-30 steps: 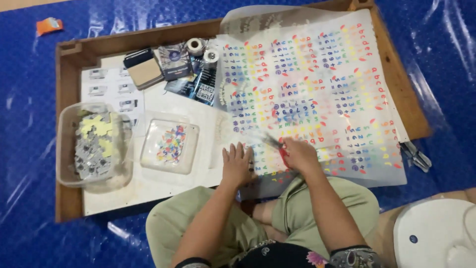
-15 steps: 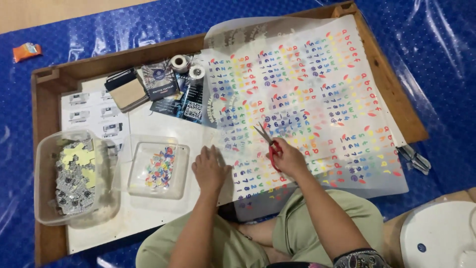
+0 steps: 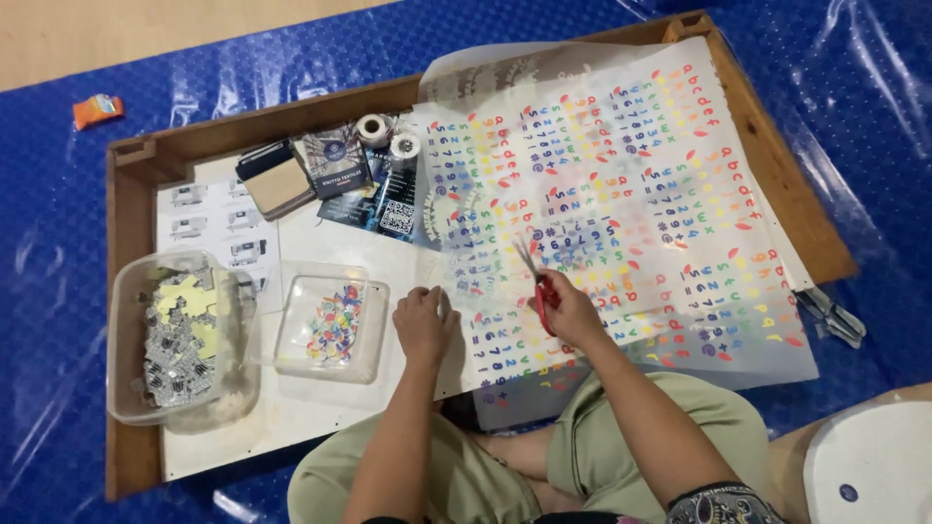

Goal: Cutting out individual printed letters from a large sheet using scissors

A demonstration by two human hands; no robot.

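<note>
**Scissors over the sticker sheet**

My right hand [image 3: 571, 309] is closed around red-handled scissors [image 3: 537, 281], blades pointing up and away over the big transparent sheet of coloured letters and numbers [image 3: 621, 194]. The sheet covers the right half of the wooden tray [image 3: 126, 320] and overhangs its near edge onto my lap. My left hand [image 3: 423, 323] rests loosely curled, palm down, on the sheet's left edge, I judge to keep it flat. Just left, near the tray's middle, a clear tub [image 3: 330, 320] holds small coloured cut-outs; a bigger tub [image 3: 180, 335] of grey and yellow scraps sits by the left edge. Tape rolls [image 3: 386, 136] and cards lie along the far edge.
</note>
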